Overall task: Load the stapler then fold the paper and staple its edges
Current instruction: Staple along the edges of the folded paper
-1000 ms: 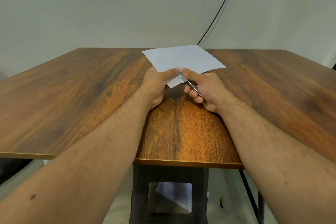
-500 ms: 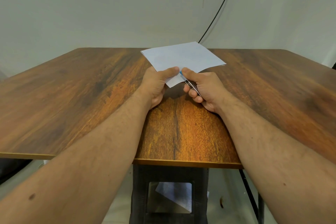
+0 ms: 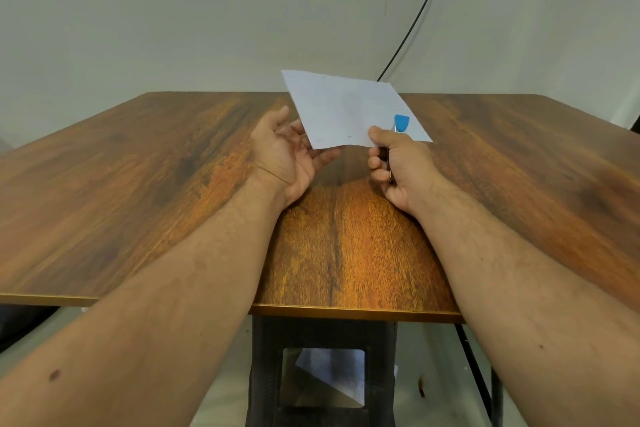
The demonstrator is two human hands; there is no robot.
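While the left hand (image 3: 289, 152) lies palm up with relaxed, loosely spread fingers, its fingertips sit just under the near left corner of the folded paper (image 3: 349, 111) without gripping it. The paper is lifted off the table (image 3: 138, 191), tilted up toward the far wall. To the right, the right hand (image 3: 398, 163) curls round the stapler (image 3: 401, 123), whose blue tip clamps the sheet's near right edge. Half a second ago the left thumb pinched the paper, which lay lower. Faint marks near its lower edge are probably print, unreadable.
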